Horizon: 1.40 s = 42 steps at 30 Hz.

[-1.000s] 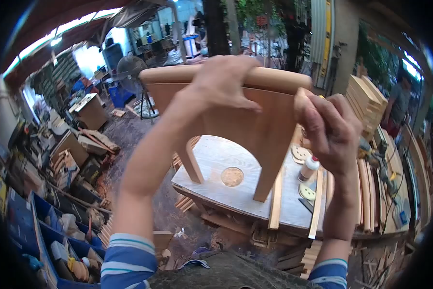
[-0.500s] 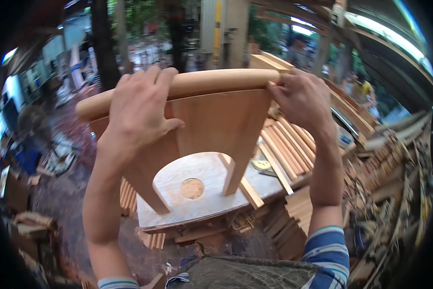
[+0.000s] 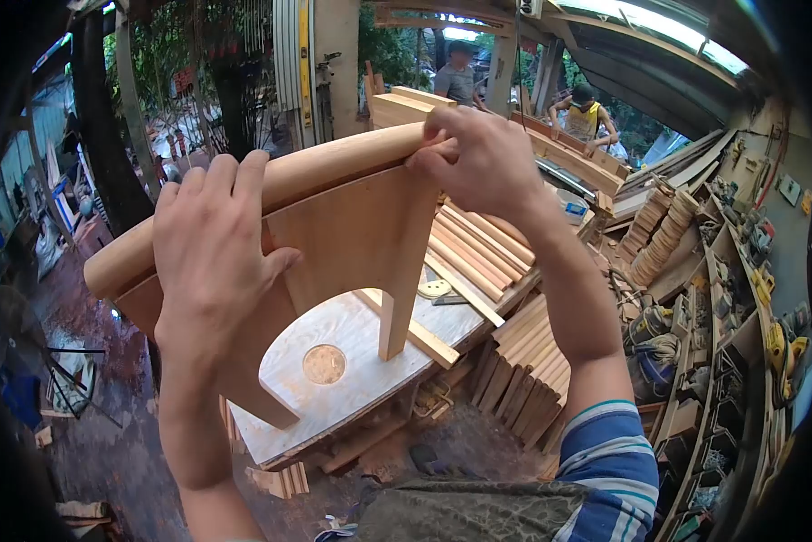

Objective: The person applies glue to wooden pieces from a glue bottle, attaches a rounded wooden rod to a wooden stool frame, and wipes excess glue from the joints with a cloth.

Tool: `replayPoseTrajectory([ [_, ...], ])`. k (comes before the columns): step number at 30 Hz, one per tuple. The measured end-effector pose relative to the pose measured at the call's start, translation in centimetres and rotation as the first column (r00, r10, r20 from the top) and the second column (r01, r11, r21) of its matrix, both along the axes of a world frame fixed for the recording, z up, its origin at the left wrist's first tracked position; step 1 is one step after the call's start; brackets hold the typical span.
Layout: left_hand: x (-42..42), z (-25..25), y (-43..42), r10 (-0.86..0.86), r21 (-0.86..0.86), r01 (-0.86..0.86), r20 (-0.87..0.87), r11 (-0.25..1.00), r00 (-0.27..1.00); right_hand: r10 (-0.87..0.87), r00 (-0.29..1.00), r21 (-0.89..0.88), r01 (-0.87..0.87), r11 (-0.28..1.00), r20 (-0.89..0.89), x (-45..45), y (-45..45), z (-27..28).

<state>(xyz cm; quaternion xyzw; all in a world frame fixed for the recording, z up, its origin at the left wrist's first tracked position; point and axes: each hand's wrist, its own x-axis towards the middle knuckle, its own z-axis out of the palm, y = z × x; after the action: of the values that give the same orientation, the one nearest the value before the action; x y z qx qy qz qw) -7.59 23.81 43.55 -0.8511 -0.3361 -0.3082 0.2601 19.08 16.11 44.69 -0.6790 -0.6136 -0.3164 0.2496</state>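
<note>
A wooden panel (image 3: pixel 347 217) with an arched cutout and two legs stands upright on a pale workbench top (image 3: pixel 370 379). Along its upper edge runs a thick rounded rail (image 3: pixel 343 155). My left hand (image 3: pixel 207 244) wraps over the rail left of its middle, fingers on top and thumb against the panel. At the rail's right end, my right hand (image 3: pixel 487 167) grips with curled fingers, hiding that end. A round light brown patch (image 3: pixel 324 364) shows on the benchtop between the legs.
Round wooden rods (image 3: pixel 478 253) lie on the bench's right, near a wood strip (image 3: pixel 433 343). Stacked slats (image 3: pixel 528 361) stand below. Tool-filled shelves (image 3: pixel 718 361) line the right. One person in yellow (image 3: pixel 591 122) and another in grey (image 3: pixel 460 81) are behind.
My view has swung right, so the panel, rail and both hands appear further left. The rail looks more slanted. Both hands keep their hold.
</note>
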Motion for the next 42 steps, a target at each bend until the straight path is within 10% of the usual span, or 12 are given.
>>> replayPoseTrajectory([
  [6,0.4,-0.5,1.1,-0.044,0.054,0.042,0.038,0.998,0.998,0.220,0.891,0.263,-0.341,0.903,0.397,2.0,1.1,-4.0],
  [13,0.9,-0.5,0.9,-0.041,0.029,0.040,0.064,0.999,0.997,0.038,0.795,0.363,-0.318,0.876,0.606,3.5,2.1,-5.3],
  [42,0.7,-0.8,1.2,-0.069,0.145,0.063,0.037,0.987,0.997,0.079,0.864,0.318,-0.266,0.910,0.497,5.5,1.5,-5.0],
])
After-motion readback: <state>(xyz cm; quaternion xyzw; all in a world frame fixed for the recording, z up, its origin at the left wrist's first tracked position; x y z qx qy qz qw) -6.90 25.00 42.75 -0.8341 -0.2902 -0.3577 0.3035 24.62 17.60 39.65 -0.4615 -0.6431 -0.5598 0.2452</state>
